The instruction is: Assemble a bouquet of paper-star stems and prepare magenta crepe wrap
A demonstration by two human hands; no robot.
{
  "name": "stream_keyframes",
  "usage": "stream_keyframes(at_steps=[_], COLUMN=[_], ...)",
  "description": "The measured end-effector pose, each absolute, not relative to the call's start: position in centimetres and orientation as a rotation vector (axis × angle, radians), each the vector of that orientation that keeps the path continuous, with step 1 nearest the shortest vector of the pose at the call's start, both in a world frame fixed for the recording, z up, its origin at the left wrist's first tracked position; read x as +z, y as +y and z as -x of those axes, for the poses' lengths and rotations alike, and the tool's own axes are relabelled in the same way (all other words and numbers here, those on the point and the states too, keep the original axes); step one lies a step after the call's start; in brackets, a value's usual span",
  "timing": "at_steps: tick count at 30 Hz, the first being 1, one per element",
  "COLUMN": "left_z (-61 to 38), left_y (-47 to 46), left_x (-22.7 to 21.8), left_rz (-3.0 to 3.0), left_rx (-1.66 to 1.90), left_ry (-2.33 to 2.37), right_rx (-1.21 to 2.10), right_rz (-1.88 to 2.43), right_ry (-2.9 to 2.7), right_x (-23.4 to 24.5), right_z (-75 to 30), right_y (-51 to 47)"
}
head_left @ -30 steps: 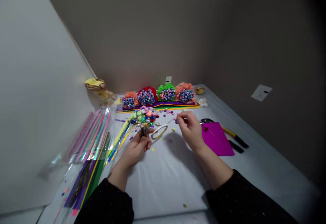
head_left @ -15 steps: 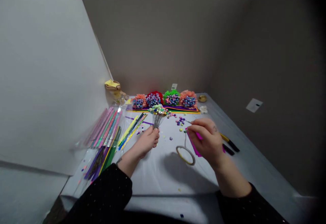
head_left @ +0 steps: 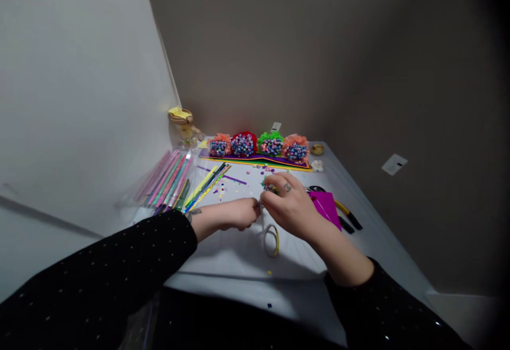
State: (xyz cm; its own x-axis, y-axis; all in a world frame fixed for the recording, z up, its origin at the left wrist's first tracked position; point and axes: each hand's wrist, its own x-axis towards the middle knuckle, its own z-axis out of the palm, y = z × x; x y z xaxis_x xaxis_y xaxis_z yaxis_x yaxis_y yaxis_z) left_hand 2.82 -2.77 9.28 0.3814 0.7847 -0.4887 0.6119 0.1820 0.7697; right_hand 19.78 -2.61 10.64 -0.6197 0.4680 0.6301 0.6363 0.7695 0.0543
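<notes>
My left hand (head_left: 243, 214) is closed around the wire stems of a bouquet of small folded paper stars. Only a little of the star bouquet (head_left: 266, 182) shows, since my right hand covers most of it. My right hand (head_left: 292, 204) has its fingers curled at the stems, right against my left hand, with its thumb and fingertips on the strip of tape there. From between the hands the tape strip (head_left: 262, 218) runs down to a hanging tape roll (head_left: 277, 242) with a yellow inner ring.
Finished star bouquets in ruffled paper (head_left: 244, 145) line the back on coloured sheets (head_left: 255, 162). Packs of paper strips (head_left: 169, 180) and loose strips (head_left: 205, 185) lie left. A magenta sheet (head_left: 327, 207), scissors (head_left: 317, 188) and a yellow-and-black-handled tool (head_left: 347, 213) lie right.
My right hand has moved left to the stems, and the tape roll has swung left with it. My left hand has shifted slightly right, turning the bouquet behind the right hand.
</notes>
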Motion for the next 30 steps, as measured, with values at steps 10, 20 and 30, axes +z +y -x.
stream_keyframes(at_steps=[10,20,30], left_z=[-2.5,-3.2,-3.6], left_y=[-3.0,-3.0,-4.5], left_x=[9.4,8.9,7.7], left_rz=[-1.715,-1.708,-1.700], left_rx=[0.225,0.440,0.667], left_ry=[1.237,1.328,1.367], right_rx=[-0.252,-0.222,0.645], right_rz=[0.899,0.976,1.294], right_ry=[-2.503,-2.442,-1.435], right_x=[9.7,9.4,5.2], right_z=[-18.8,-18.5,-20.1], right_y=[-2.1,-2.1,-6.4])
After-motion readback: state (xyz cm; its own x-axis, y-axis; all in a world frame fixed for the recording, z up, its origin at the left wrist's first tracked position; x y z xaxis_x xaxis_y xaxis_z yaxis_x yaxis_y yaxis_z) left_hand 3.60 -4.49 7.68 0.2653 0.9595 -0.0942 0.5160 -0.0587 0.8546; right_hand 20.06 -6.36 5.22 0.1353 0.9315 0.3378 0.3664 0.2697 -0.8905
